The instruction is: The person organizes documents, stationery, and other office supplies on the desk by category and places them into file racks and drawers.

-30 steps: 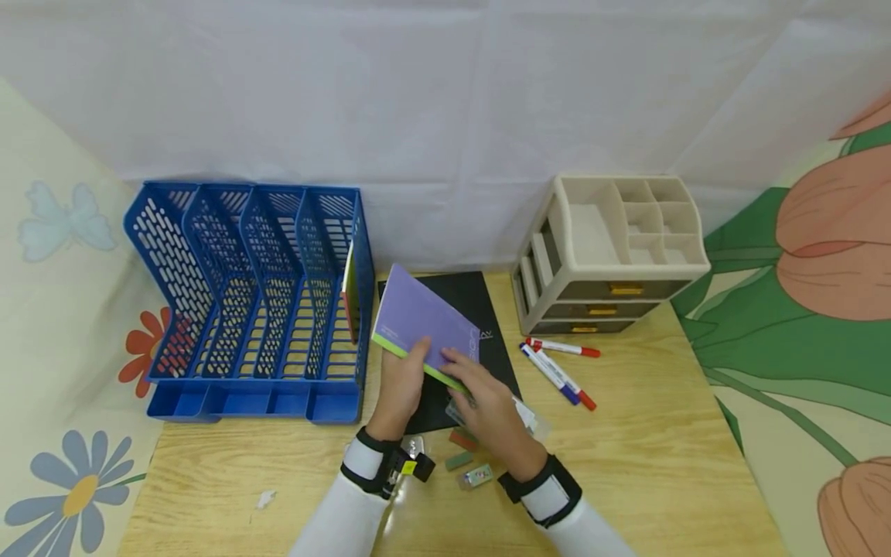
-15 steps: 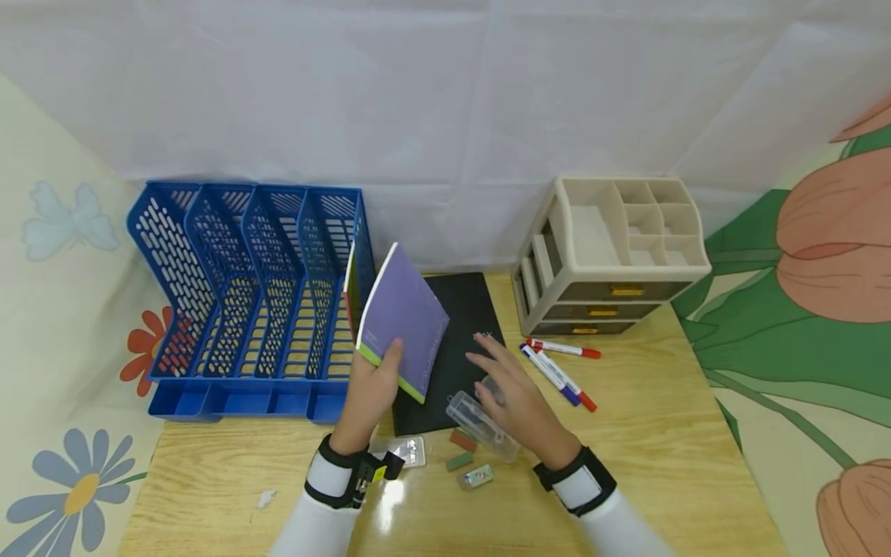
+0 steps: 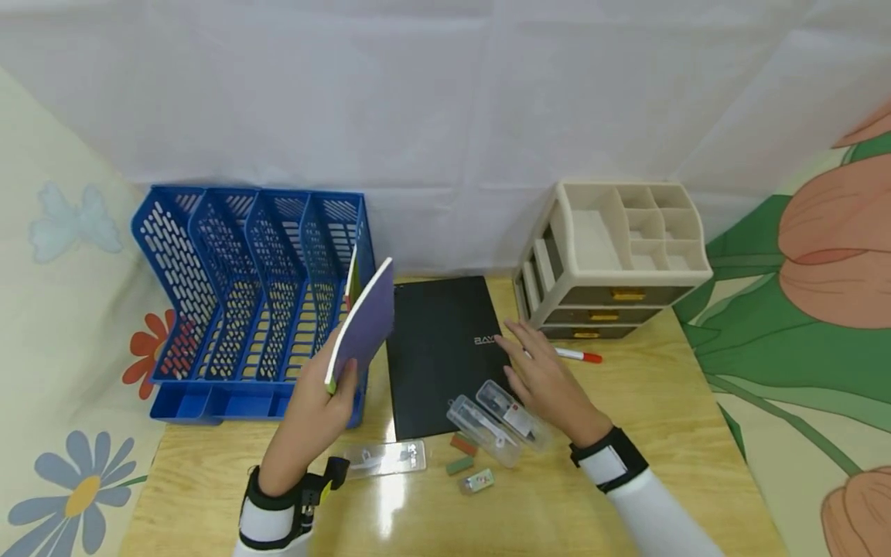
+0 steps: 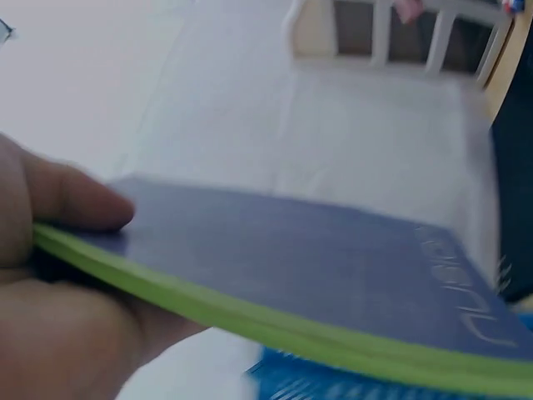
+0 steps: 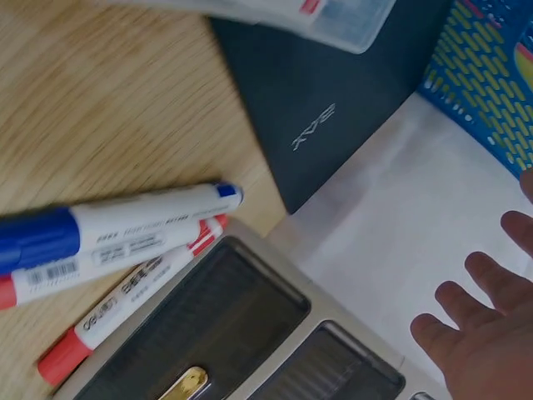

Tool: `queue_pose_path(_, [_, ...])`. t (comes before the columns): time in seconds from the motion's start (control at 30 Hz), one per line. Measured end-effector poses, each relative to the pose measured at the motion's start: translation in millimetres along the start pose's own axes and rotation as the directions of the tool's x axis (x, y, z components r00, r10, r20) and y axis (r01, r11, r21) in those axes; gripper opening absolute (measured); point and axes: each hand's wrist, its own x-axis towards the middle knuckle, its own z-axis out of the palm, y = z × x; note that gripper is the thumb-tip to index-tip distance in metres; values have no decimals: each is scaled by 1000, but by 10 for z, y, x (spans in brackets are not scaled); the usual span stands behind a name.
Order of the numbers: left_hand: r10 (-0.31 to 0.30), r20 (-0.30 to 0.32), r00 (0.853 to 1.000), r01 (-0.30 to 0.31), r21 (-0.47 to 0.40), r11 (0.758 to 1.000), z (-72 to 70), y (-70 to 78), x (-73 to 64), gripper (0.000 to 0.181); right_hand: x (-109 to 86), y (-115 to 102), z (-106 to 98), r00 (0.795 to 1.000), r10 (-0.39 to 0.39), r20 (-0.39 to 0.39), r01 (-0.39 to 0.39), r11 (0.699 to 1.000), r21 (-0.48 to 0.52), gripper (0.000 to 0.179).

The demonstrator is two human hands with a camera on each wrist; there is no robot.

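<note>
My left hand grips a purple notebook by its lime-green spine, thumb on the cover and fingers beneath. The notebook stands nearly edge-on in the head view, overlapping the right side of the blue file rack. In the left wrist view the thumb presses the purple cover. My right hand holds nothing; its fingers are spread over the right edge of a black book with silver lettering. It hides most of the markers in the head view; the right wrist view shows blue-capped and red-capped markers.
A thin book stands in the rack's rightmost slot. A beige drawer organizer stands at the back right. Clear plastic cases, a long clear case, a reddish block, a green block and a wrapped eraser lie in front.
My right hand has let go of the notebook and moved right, over the markers. My left hand has carried the notebook left toward the rack and turned it upright, edge-on.
</note>
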Motion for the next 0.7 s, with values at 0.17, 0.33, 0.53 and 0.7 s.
queue_pose_path(0.17, [13, 18, 1000, -15, 78, 997, -263, 101, -100, 74, -38, 85, 41, 999, -34, 15, 35, 998, -45, 56])
queue_pose_path(0.33, [-71, -58, 996, 74, 60, 995, -402, 92, -153, 68, -73, 131, 66, 998, -55, 35, 57, 996, -70, 57])
queue_pose_path(0.53, [-120, -129, 984, 125, 34, 992, -404, -56, -73, 62, -103, 111, 89, 994, -35, 100, 40, 998, -50, 56])
queue_pose_path(0.7, [-130, -177, 976, 134, 11, 991, -370, -195, 5, 55, -114, 84, 114, 993, -17, 116, 19, 1000, -13, 54])
